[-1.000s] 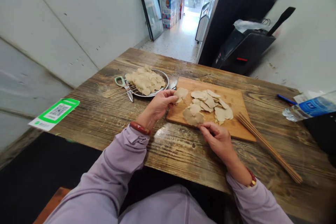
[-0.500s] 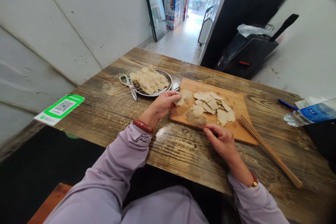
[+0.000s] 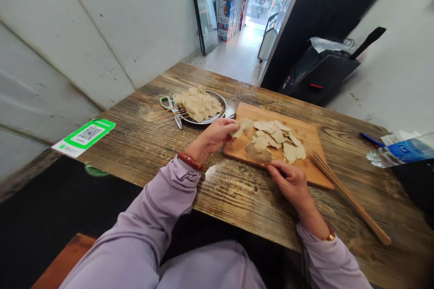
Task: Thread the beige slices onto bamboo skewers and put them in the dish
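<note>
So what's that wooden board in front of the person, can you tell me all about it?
The cutting board is a flat rectangle of pale, warm wood, lying slightly askew on the dark plank table. Thin beige slices are scattered over its middle. The left hand pinches one slice over its left edge; the right hand rests at its near edge. A bundle of skewers lies by its right corner.

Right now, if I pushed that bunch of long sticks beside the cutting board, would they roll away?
Some probably would. The sticks look thin and round and lie loose on the table, so a push would likely scatter them. Being so slim, they seem very light. Their far ends touch the cutting board, which might block rolling that way.
</note>
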The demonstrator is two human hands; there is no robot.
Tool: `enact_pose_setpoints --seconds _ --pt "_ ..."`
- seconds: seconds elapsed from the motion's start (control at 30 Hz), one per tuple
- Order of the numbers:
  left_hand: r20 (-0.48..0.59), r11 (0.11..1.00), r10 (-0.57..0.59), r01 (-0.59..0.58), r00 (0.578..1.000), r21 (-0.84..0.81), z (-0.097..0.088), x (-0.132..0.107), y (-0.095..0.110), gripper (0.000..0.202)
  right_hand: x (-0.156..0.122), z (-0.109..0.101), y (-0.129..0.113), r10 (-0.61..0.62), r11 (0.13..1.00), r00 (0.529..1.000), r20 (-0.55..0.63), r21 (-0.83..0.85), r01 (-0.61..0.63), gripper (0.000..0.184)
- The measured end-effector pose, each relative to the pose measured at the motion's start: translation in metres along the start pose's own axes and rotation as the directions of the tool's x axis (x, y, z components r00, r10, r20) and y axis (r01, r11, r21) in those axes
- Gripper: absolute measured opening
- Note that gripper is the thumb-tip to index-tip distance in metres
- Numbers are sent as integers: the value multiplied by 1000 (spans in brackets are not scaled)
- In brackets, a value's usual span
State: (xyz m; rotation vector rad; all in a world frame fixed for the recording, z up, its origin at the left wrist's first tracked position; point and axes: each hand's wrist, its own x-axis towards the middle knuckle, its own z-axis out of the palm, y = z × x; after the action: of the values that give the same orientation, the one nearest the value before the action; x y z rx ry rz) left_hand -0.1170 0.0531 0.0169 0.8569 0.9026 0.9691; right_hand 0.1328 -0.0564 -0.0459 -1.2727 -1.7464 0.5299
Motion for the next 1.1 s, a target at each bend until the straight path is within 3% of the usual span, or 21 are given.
enact_pose_setpoints --seconds 0.3,0.47,0.6,0.83,1.1 --pt "42 999 25 -26 999 30 0 -1 -2 13 1 3 -2 -30 999 999 -32 -35 29 18" --pt "53 987 120 -125 991 106 2 0 -5 17 1 7 -7 -29 999 998 -54 -28 27 19" --pt "23 960 214 -215 976 179 4 -1 -5 22 -1 11 -12 8 999 998 -67 -31 -10 21" --pt "-61 936 288 -267 956 230 4 0 -6 24 0 15 -19 45 999 998 -43 0 -45 23" --pt "-65 891 362 -325 930 318 2 2 -8 22 4 14 -25 99 993 995 12 65 -99 22"
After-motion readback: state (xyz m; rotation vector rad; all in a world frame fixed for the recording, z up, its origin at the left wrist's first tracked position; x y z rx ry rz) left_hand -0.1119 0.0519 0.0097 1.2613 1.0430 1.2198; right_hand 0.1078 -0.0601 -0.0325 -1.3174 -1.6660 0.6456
